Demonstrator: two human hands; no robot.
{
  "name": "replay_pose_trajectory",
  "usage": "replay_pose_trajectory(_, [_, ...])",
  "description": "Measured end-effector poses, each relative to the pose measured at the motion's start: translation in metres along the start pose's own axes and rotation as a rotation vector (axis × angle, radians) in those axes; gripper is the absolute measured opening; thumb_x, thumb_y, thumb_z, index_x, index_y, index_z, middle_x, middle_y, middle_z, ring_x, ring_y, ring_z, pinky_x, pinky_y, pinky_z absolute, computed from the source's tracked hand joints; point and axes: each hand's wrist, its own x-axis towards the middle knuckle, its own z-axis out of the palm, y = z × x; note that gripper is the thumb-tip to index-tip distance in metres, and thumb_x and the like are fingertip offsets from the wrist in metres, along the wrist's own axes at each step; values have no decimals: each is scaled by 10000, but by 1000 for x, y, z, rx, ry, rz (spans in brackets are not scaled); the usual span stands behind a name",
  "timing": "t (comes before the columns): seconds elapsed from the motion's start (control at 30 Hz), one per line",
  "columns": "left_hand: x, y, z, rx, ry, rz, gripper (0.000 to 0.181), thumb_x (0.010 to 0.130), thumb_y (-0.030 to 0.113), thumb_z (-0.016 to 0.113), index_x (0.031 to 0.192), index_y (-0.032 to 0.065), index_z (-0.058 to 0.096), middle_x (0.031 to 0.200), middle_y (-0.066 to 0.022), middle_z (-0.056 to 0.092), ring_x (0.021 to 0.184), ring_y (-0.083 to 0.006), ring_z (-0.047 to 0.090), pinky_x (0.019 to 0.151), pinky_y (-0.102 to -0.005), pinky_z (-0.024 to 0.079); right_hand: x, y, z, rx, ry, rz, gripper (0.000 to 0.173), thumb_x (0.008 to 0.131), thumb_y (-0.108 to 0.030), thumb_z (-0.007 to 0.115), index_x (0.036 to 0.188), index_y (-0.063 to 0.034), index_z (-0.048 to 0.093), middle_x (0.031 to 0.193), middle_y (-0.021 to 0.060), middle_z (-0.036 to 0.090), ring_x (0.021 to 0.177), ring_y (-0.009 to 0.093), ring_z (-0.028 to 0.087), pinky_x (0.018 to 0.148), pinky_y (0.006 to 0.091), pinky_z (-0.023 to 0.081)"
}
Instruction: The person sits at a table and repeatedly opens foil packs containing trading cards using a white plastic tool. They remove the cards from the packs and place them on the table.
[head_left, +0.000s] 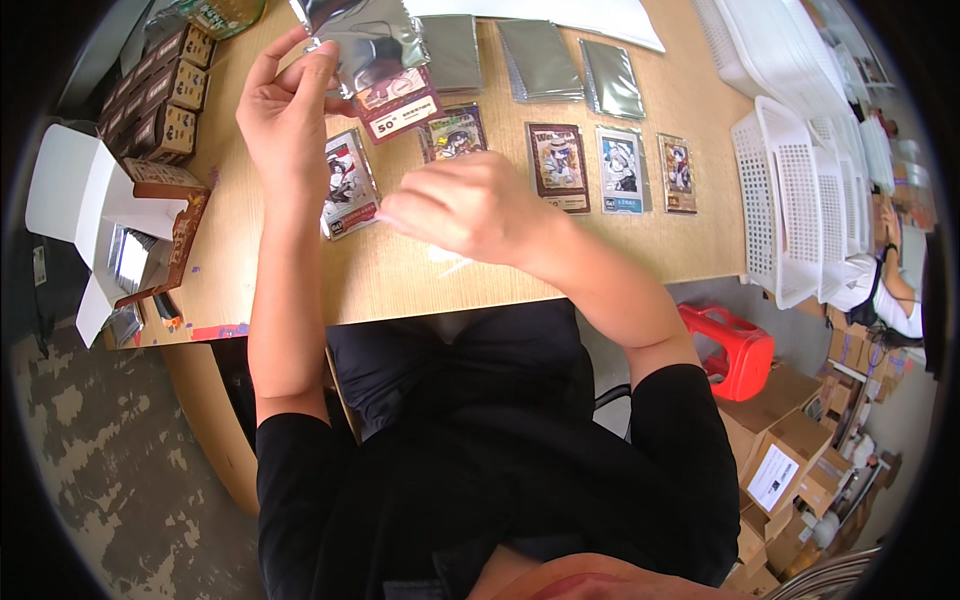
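My left hand is raised over the back left of the table, pinching a silvery foil packet. A maroon-edged printed card shows just below the packet; whether it is inside it is unclear. My right hand hovers over the table's middle, its fingers curled; what they hold, if anything, is hidden. Between the hands lies a red and white illustrated card, with another illustrated card behind my right hand. To the right lie a brown card, a blue-edged card and a small tan card.
Silvery packet stacks line the table's back. An opened box with contents stands left, before stacked brown boxes. A cutter-like tool lies near the front left edge. White perforated baskets stand right; a co-worker's arm shows beyond.
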Motion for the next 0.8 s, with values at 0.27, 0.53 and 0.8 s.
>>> replay_pose_trajectory(0.27, [-2, -3, 1, 30, -15, -3, 389, 978, 65, 735, 1320, -71, 605, 920, -84, 790, 766, -75, 673, 541, -246, 560, -4, -28, 14, 122, -146, -131, 103, 856, -131, 743, 917, -50, 723, 798, 55, 681, 624, 187, 681, 497, 316, 554])
replay_pose_trajectory(0.53, [-1, -7, -2, 52, -28, -3, 404, 972, 75, 743, 1316, -78, 596, 893, -65, 776, 772, -78, 679, 548, -260, 586, -5, -6, 5, 73, -66, -5, 105, 875, -152, 761, 906, -70, 702, 718, 39, 601, 599, 214, 659, 481, 334, 521])
replay_pose_trajectory(0.8, [-2, -8, 1, 67, -36, -23, 407, 972, 81, 746, 1321, -71, 601, 898, -72, 787, 779, -75, 677, 571, -249, 563, -8, -11, 15, 72, -135, 71, 109, 886, -124, 708, 842, -52, 640, 766, 59, 564, 610, 226, 665, 487, 373, 536])
